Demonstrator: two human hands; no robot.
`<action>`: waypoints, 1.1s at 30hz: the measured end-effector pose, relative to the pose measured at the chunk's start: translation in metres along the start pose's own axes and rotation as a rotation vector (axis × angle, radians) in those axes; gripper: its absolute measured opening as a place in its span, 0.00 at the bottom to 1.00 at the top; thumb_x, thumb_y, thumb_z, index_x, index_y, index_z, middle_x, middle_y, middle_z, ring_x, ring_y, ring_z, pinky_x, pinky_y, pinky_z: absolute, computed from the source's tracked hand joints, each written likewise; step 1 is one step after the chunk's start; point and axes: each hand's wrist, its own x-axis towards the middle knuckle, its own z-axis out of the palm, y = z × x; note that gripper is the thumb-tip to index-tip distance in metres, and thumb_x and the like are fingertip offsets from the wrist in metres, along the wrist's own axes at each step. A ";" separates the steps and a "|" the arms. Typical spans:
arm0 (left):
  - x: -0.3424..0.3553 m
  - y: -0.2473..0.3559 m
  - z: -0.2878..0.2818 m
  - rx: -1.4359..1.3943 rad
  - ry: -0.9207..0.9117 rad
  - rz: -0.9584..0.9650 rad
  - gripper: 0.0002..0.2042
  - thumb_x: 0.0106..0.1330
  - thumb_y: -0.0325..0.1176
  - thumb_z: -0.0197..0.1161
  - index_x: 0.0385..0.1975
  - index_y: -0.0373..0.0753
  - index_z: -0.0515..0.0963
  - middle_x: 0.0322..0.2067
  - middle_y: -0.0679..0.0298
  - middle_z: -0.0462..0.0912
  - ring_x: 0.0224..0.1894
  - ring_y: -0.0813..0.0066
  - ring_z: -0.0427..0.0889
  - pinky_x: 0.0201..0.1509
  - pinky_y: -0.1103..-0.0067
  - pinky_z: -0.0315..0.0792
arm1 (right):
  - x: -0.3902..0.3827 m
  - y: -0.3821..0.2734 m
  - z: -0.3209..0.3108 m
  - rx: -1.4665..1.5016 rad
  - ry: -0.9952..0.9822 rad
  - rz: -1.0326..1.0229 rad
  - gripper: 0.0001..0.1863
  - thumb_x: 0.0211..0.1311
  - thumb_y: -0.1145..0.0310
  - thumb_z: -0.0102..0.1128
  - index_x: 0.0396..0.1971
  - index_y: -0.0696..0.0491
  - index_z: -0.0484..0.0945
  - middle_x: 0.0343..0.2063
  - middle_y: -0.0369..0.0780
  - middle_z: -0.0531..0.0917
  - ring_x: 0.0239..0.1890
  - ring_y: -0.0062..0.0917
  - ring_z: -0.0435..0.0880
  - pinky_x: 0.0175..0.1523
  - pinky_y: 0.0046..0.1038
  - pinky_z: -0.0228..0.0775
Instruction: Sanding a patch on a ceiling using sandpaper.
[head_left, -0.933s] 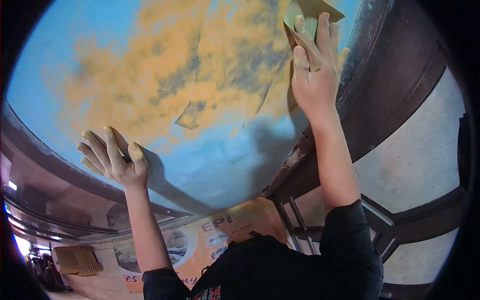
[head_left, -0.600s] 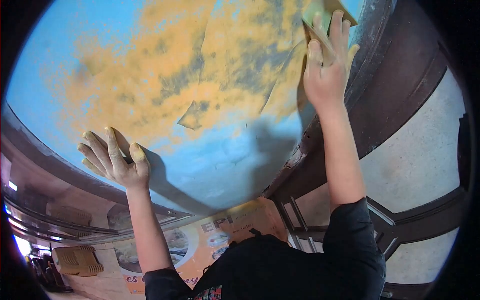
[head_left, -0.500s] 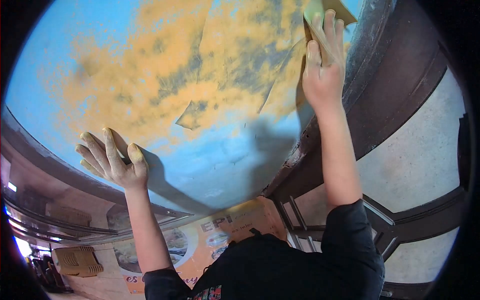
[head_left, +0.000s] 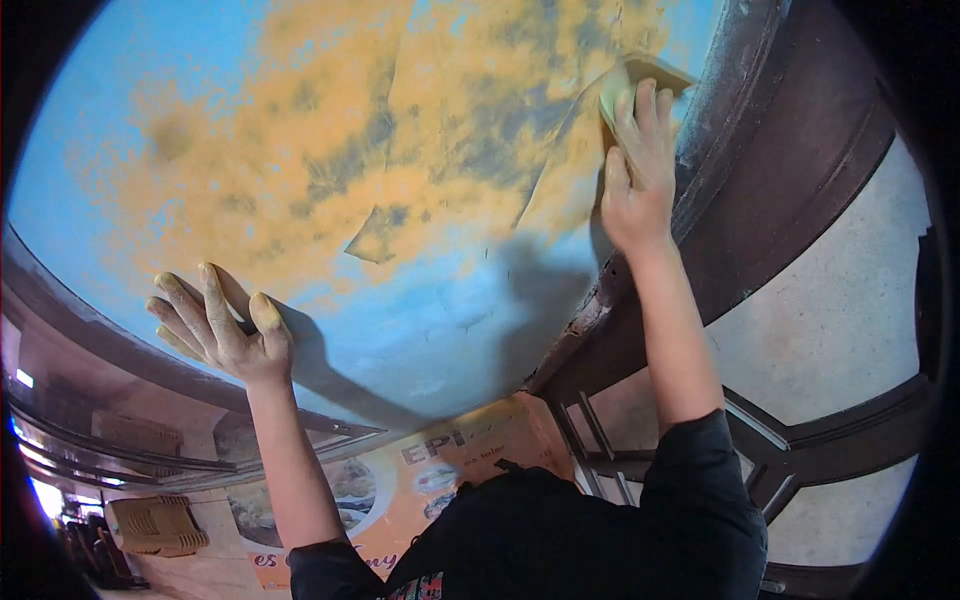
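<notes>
A large blue panel [head_left: 370, 340] with a worn orange and grey patch [head_left: 300, 130] spreads out in front of me. My right hand [head_left: 643, 165] presses a folded, greenish-tan sheet of sandpaper [head_left: 622, 80] against the panel near its right edge, fingers laid along the sheet. The side of the sheet facing the panel is hidden. At lower left, my left hand [head_left: 225, 325] is open, its fingers spread and tips at the panel, with nothing in it. Pale dust coats the fingers of both hands. Thin cracks and a triangular chipped outline [head_left: 375, 237] mark the patch.
A dark brown frame [head_left: 740, 170] borders the panel on the right, its edge scuffed beside my right hand. Another dark rim [head_left: 110, 335] curves along the left. Below are an orange printed banner [head_left: 480, 440], a tan plastic object [head_left: 157, 525] and dark-framed pale panels [head_left: 820, 320].
My right hand has slid down the panel and slightly left, carrying the sheet of sandpaper. My left hand stays in nearly the same place.
</notes>
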 end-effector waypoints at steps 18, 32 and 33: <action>-0.009 -0.004 0.001 -0.013 -0.002 -0.005 0.25 0.68 0.51 0.50 0.59 0.43 0.72 0.69 0.52 0.56 0.73 0.51 0.46 0.72 0.57 0.36 | -0.020 0.013 -0.010 -0.215 -0.120 -0.026 0.32 0.58 0.70 0.58 0.65 0.43 0.64 0.68 0.41 0.60 0.69 0.43 0.57 0.68 0.57 0.42; -0.009 -0.003 0.001 -0.006 0.018 0.005 0.26 0.68 0.53 0.50 0.60 0.44 0.71 0.68 0.54 0.57 0.73 0.53 0.48 0.72 0.58 0.36 | -0.087 -0.008 -0.001 -0.221 -0.305 0.088 0.33 0.55 0.68 0.58 0.64 0.45 0.64 0.68 0.46 0.58 0.70 0.49 0.54 0.68 0.62 0.35; -0.009 0.000 0.000 -0.047 0.025 -0.015 0.25 0.68 0.51 0.50 0.60 0.44 0.72 0.68 0.52 0.57 0.73 0.52 0.47 0.73 0.58 0.35 | -0.069 -0.013 -0.003 -0.227 -0.243 0.096 0.32 0.56 0.68 0.58 0.64 0.44 0.65 0.68 0.44 0.58 0.70 0.48 0.54 0.68 0.61 0.35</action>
